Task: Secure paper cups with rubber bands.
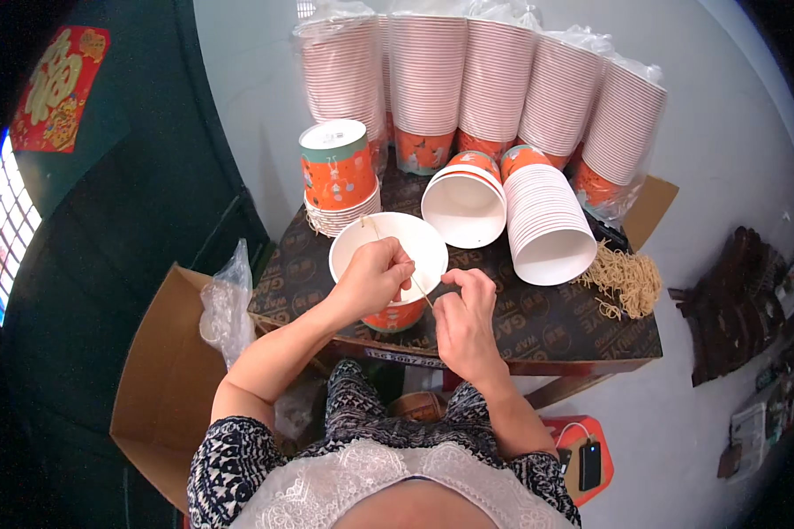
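Note:
A white-lined paper bucket [429, 247] with an orange outside stands at the table's near edge, its mouth tilted toward me. A thin tan cord [422, 291] runs across that mouth, and one end shows at the far rim. My left hand [379, 271] is closed in a pinch on the cord, over the opening. At the bucket's right rim my right hand [468, 322] also pinches the cord, its fingers curled. Just behind the bucket is a short stack of orange and green buckets [337, 176], the top one upside down, with bits of cord at its lower side.
Tall bagged stacks of buckets [428, 79] line the back of the dark printed table [538, 331]. Two groups of buckets lie on their sides, a shorter one [463, 207] and a longer stack [551, 238]. A cord bundle [626, 280] sits right; an open carton [154, 379] stands left.

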